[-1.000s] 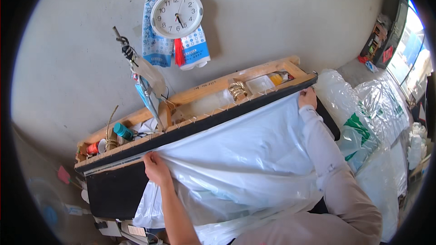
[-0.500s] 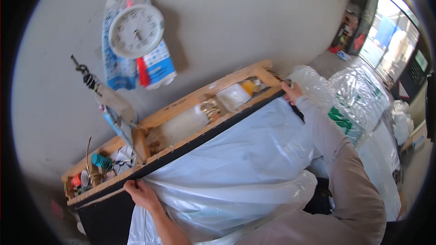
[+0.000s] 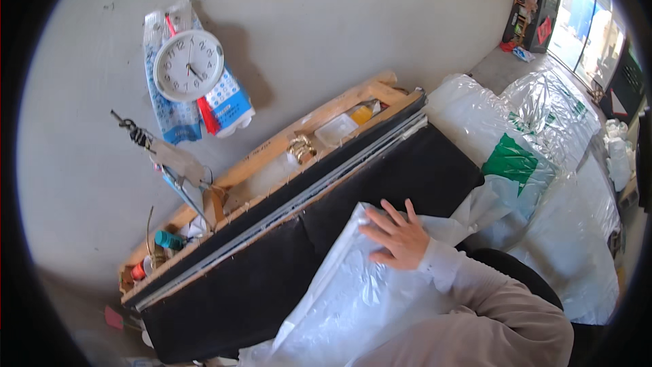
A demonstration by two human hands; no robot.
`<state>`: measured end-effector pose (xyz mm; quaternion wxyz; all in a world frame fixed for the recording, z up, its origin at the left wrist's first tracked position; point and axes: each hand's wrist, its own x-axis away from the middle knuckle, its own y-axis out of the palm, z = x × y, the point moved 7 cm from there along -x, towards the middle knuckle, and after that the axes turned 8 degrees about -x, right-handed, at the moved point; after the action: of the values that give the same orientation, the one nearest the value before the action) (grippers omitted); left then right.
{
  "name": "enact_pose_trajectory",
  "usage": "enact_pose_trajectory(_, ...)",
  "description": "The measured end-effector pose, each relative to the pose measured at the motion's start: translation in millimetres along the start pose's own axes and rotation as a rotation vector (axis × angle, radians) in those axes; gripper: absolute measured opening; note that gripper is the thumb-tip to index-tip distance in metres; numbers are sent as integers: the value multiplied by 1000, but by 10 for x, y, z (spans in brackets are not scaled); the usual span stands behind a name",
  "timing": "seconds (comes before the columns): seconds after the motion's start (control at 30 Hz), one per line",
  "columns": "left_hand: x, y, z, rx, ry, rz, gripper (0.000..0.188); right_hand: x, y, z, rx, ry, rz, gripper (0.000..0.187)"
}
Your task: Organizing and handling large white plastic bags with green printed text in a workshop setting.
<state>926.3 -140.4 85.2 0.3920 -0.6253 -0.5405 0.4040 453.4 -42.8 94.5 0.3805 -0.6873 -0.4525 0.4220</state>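
My right hand point(image 3: 397, 236) lies with its fingers spread at the folded upper edge of a clear plastic sheet point(image 3: 353, 299). The sheet is bunched toward my lap and covers part of a black worktop point(image 3: 299, 248). Along the far side of the worktop runs a long wooden tray point(image 3: 248, 158), set slantwise against the wall. Between tray and worktop there is a narrow pale strip point(image 3: 299, 204). My left hand is outside the picture.
The tray holds a teal spool point(image 3: 168, 240), a red spool point(image 3: 140, 270), a gold-coloured roll point(image 3: 301, 149) and a white box point(image 3: 337, 130). A clock point(image 3: 188, 66) hangs on the wall. Large plastic-wrapped bundles point(image 3: 543, 136) lie at the right, near a bright doorway point(image 3: 585, 13).
The plastic sheet has come away from the tray's edge toward me, baring the black worktop. My right hand has left the far corner and opened; my left hand has gone out of view.
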Motion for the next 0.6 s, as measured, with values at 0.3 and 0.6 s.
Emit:
enact_pose_trajectory(0.3, 206, -932, 2224, 672, 737, 265, 40, -66, -375, 57, -88, 7, 343, 51)
enact_pose_trajectory(0.6, -240, -994, 2891, 1233, 710, -155, 42, 595, -384, -796, -300, -478, 369, 27)
